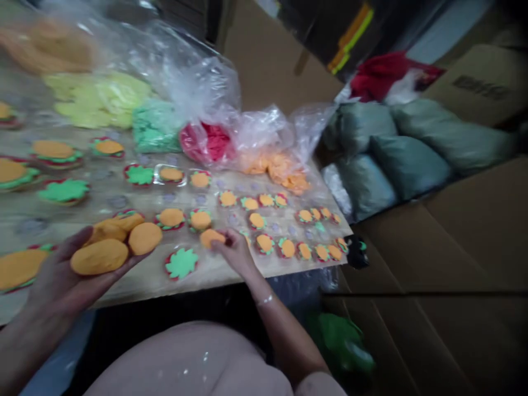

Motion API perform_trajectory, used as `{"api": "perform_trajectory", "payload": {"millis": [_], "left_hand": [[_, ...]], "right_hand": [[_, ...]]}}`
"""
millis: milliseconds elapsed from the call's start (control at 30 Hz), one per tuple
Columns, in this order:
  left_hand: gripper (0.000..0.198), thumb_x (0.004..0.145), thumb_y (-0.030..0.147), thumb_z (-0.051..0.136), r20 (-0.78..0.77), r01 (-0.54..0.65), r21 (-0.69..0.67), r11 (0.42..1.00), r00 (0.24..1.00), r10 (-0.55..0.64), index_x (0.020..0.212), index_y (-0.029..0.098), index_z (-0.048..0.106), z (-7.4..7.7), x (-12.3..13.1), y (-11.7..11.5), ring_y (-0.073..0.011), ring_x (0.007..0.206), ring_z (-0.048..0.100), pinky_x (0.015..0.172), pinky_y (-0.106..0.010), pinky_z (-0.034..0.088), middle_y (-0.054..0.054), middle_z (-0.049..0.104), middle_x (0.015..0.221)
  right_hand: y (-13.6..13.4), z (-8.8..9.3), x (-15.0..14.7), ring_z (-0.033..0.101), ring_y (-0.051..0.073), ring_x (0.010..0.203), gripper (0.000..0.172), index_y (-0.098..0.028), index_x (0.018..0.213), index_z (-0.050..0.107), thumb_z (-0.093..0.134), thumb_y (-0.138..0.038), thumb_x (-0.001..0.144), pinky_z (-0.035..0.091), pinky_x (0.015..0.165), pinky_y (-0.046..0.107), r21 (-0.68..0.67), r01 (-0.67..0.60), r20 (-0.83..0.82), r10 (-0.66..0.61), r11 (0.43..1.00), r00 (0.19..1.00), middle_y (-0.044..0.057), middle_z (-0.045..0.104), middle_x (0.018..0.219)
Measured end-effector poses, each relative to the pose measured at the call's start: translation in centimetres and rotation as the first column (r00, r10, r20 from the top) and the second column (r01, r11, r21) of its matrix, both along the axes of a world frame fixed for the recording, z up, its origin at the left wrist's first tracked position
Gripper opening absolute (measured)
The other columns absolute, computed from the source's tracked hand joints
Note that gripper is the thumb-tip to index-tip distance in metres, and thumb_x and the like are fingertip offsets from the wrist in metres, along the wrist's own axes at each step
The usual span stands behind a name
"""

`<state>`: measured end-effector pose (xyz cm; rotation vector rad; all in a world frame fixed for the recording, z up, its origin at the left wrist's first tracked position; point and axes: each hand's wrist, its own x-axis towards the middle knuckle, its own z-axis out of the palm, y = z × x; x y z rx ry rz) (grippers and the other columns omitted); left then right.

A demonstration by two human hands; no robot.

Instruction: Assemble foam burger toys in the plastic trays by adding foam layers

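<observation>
My left hand [61,269] lies palm up over the near edge of the wooden board [144,283] and cradles several orange foam ovals [99,256]. My right hand [235,250] reaches onto the board and pinches one orange foam oval [211,237] between its fingertips. Just left of it lies a green leaf shape on a red round [181,264], with no orange top. Rows of small stacks topped in orange [264,243] run to the right of my right hand; larger ones [53,151] lie at the left.
Clear plastic bags of foam pieces stand at the back of the board: yellow [103,99], green [154,129], red [206,143], orange [276,165]. Grey-green sacks [396,154] and cardboard boxes [474,82] fill the right. A small black object [357,250] sits at the board's right corner.
</observation>
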<state>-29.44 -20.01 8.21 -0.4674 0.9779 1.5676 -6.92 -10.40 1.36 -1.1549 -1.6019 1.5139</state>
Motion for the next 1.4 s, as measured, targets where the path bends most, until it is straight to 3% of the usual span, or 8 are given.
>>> {"api": "perform_trajectory", "payload": {"millis": [167,267,400,733,1000,1133,1267,1400], "left_hand": [[0.037,0.099,0.028,0.040,-0.179,0.017,-0.077,0.997,0.983,-0.031,0.129,0.014,0.058,-1.7,-1.0,-2.8,-0.0218,0.082,0.072,0.059,-0.040,0.063,-0.010,0.074,0.100],[0.031,0.097,0.023,0.042,-0.186,-0.005,-0.044,0.999,0.983,-0.003,0.120,0.015,0.061,-3.0,-0.8,-3.5,-0.0213,0.078,0.072,0.057,-0.041,0.063,-0.007,0.075,0.097],[0.026,0.097,0.019,0.040,-0.182,-0.019,-0.032,0.999,0.983,0.013,0.109,0.012,0.063,-3.3,-0.6,-3.9,-0.0211,0.075,0.072,0.057,-0.041,0.063,-0.007,0.075,0.091],[0.026,0.098,0.021,0.040,-0.060,0.046,-0.005,0.999,0.997,-0.047,0.110,0.016,0.062,-4.1,-0.4,-3.8,-0.0240,0.073,0.073,0.058,-0.040,0.063,-0.010,0.073,0.091],[0.028,0.096,0.018,0.046,-0.070,-0.042,0.085,0.995,0.996,0.048,0.119,0.014,0.061,-5.6,-1.2,-6.6,-0.0252,0.084,0.073,0.067,-0.037,0.064,-0.014,0.072,0.107],[0.035,0.097,0.019,0.043,-0.063,-0.132,0.094,0.987,0.988,0.138,0.128,0.011,0.056,-5.6,-3.0,-8.3,-0.0294,0.097,0.071,0.079,-0.048,0.063,-0.017,0.070,0.114],[0.034,0.091,0.010,0.052,-0.157,-0.137,0.046,0.989,0.977,0.143,0.123,0.013,0.061,-5.4,-4.1,-9.1,-0.0262,0.097,0.072,0.079,-0.043,0.064,-0.014,0.069,0.118],[0.035,0.083,0.002,0.061,-0.200,-0.149,0.010,0.989,0.969,0.148,0.115,0.015,0.065,-5.1,-4.4,-8.3,-0.0194,0.085,0.072,0.075,-0.034,0.064,-0.010,0.072,0.111]], "right_hand": [[-4.0,-1.4,-1.0,0.059,0.018,0.090,0.012,-0.020,0.095,0.060,0.054,-0.017,0.085,0.049,0.079,0.030,0.564,-0.296,0.401,0.058,0.771,0.914,0.006,0.064,0.095],[-4.9,-1.5,-2.0,0.058,0.020,0.091,0.014,-0.020,0.096,0.060,0.048,-0.015,0.090,0.048,0.080,0.031,0.626,-0.522,0.610,0.053,0.579,0.791,0.007,0.063,0.100],[-4.7,-1.3,-2.0,0.056,0.020,0.090,0.012,-0.018,0.094,0.061,0.049,-0.018,0.090,0.048,0.081,0.032,0.608,-0.619,0.677,0.082,0.496,0.731,0.008,0.062,0.098],[-5.1,0.6,-5.2,0.057,0.021,0.099,0.021,-0.019,0.108,0.061,0.058,-0.031,0.092,0.049,0.087,0.035,0.617,-0.349,0.380,0.121,0.706,0.917,0.008,0.061,0.104],[-6.4,-0.7,-10.3,0.056,0.016,0.084,0.007,-0.019,0.085,0.054,0.060,-0.021,0.083,0.046,0.076,0.028,0.480,-0.386,0.215,0.321,0.788,0.922,0.003,0.060,0.089],[-5.6,-0.6,-12.9,0.058,0.015,0.082,0.026,-0.018,0.101,0.058,0.065,-0.031,0.079,0.049,0.075,0.027,0.084,-0.368,-0.065,0.374,0.926,0.925,0.003,0.063,0.093],[-4.6,0.0,-16.1,0.059,0.014,0.076,0.037,-0.019,0.101,0.059,0.071,-0.040,0.073,0.051,0.068,0.025,-0.266,-0.496,-0.323,0.409,0.826,0.854,0.001,0.064,0.090],[-4.7,0.2,-17.8,0.062,0.018,0.098,0.028,-0.020,0.104,0.064,0.067,-0.036,0.081,0.054,0.085,0.032,0.161,-0.465,-0.165,0.488,0.871,0.857,0.006,0.065,0.107]]}}
